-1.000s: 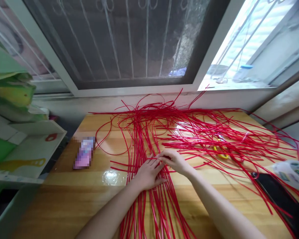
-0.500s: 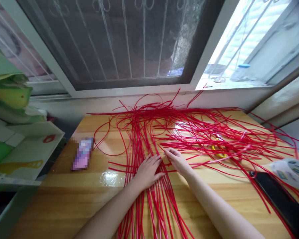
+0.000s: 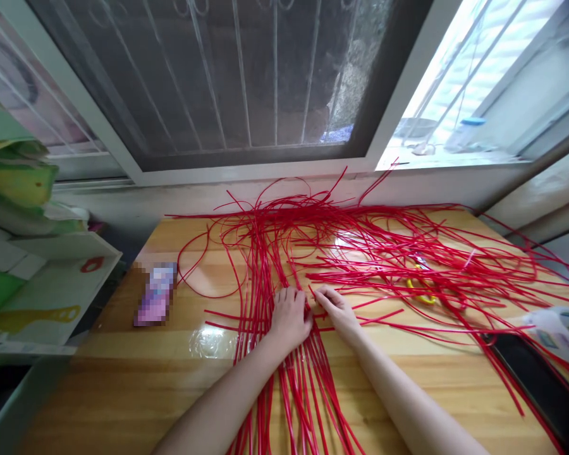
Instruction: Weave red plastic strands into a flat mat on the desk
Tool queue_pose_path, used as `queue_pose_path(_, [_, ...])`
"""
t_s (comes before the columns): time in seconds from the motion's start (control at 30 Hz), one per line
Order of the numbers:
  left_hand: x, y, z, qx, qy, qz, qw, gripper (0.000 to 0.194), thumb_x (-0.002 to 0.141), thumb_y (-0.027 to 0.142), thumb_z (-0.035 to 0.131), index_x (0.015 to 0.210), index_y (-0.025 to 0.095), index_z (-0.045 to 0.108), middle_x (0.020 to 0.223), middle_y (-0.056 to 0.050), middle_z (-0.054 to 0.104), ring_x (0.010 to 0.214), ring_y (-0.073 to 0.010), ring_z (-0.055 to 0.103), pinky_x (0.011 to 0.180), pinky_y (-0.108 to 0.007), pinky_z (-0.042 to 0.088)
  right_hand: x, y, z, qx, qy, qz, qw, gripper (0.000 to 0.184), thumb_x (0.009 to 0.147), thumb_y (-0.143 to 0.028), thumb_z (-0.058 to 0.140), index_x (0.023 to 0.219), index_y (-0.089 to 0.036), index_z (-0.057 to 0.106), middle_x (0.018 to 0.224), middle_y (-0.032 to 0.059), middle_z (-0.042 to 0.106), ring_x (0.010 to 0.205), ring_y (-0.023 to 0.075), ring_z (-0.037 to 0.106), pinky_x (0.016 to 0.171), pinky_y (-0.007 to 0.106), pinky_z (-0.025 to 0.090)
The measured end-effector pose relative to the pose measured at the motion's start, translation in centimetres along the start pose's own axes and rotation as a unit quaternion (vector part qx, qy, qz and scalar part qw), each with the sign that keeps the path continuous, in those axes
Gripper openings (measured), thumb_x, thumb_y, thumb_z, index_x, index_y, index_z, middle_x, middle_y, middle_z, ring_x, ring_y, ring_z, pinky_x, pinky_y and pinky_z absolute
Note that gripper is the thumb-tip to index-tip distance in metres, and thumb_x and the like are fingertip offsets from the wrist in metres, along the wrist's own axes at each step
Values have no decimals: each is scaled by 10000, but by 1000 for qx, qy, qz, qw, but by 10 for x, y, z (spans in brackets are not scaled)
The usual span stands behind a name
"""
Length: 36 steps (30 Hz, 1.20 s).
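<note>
Many long red plastic strips (image 3: 360,253) lie spread over a wooden table (image 3: 123,385), some running toward me, others crossing sideways to the right. My left hand (image 3: 291,317) lies palm down on the lengthwise strips, fingers curled over them and pressing. Just right of it, my right hand (image 3: 336,309) pinches one of the red strips between its fingertips. The two hands nearly touch at the fingers.
Yellow-handled scissors (image 3: 420,292) lie half under the strips at the right. A black flat object (image 3: 535,379) and a white printed bag (image 3: 562,325) sit at the right edge. A blurred small packet (image 3: 155,294) lies left. Green and white boxes (image 3: 33,253) stand at the far left.
My left hand has slid forward and curled its fingers down on the strips. My right hand has shifted slightly nearer to it, still pinching.
</note>
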State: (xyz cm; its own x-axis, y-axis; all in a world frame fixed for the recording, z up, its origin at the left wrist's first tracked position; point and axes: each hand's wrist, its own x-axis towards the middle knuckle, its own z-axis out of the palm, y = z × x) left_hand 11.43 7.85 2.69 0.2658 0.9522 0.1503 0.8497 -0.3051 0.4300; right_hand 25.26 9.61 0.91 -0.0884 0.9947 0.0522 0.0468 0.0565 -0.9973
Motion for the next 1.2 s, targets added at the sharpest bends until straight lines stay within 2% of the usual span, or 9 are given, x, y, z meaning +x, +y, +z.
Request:
queue_pose_path(0.07, [-1,0,2,-10,-1,-18,1000,201,718,252,530,910,196,513,943,-67,474,917,-222,440,816,-380,374,-1,-1,-1,10,-26,-5,1000,255,771,-436,514,718,-195,576,691,-2,520,688,133,479,686,253,399])
queue_pose_path(0.27, [-6,0,3,-11,4,-46,999,168,710,278,546,869,223,534,937,-56,475,914,-229,442,779,-368,367,-7,-11,-5,-24,-168,-69,983,264,769,-438,496,738,-200,607,777,39,557,797,184,523,777,317,402])
queue_pose_path(0.37, [-5,0,2,-5,-2,-57,998,214,694,284,571,899,233,538,946,-58,479,916,-235,443,767,-368,366,-10,-13,-3,-52,-181,-73,980,219,736,-419,547,766,-212,611,808,50,571,822,196,524,771,324,414])
queue_pose_path(0.47, [-2,0,3,-4,-8,-62,998,202,717,290,555,905,217,537,955,-66,489,915,-232,451,779,-373,367,-11,-8,-1,-46,-138,-46,988,190,690,-390,616,744,-209,609,790,38,570,800,185,528,749,310,424])
queue_pose_path(0.57, [3,0,5,2,-7,-66,998,205,743,341,537,884,194,542,928,-69,506,898,-231,465,797,-385,368,-9,1,-2,45,-7,16,999,230,704,-426,601,748,-201,584,728,14,568,696,148,529,670,281,437])
queue_pose_path(0.67, [9,2,7,14,5,-77,997,287,716,392,570,898,171,547,919,-80,523,900,-243,472,812,-396,368,-4,6,-6,127,107,50,985,263,730,-458,566,791,-202,562,663,-1,572,576,113,498,519,228,399])
queue_pose_path(0.8, [17,9,6,34,11,-106,994,333,716,408,557,907,135,557,904,-114,544,908,-268,488,824,-425,362,-2,5,-8,148,119,80,979,307,692,-492,593,775,-199,552,603,-7,586,489,103,478,430,219,352])
queue_pose_path(1.03, [33,19,3,84,-40,-156,983,281,676,333,580,841,109,612,885,-157,601,876,-285,546,762,-416,407,-1,2,-4,106,108,84,985,335,677,-523,588,753,-199,545,571,-8,581,481,119,482,429,236,356])
queue_pose_path(1.2, [30,6,2,-65,-42,-121,990,164,696,302,558,739,173,649,784,-71,620,798,-219,570,757,-371,430,2,5,-5,102,109,83,985,328,683,-520,585,759,-204,537,562,-18,569,438,101,436,410,232,330])
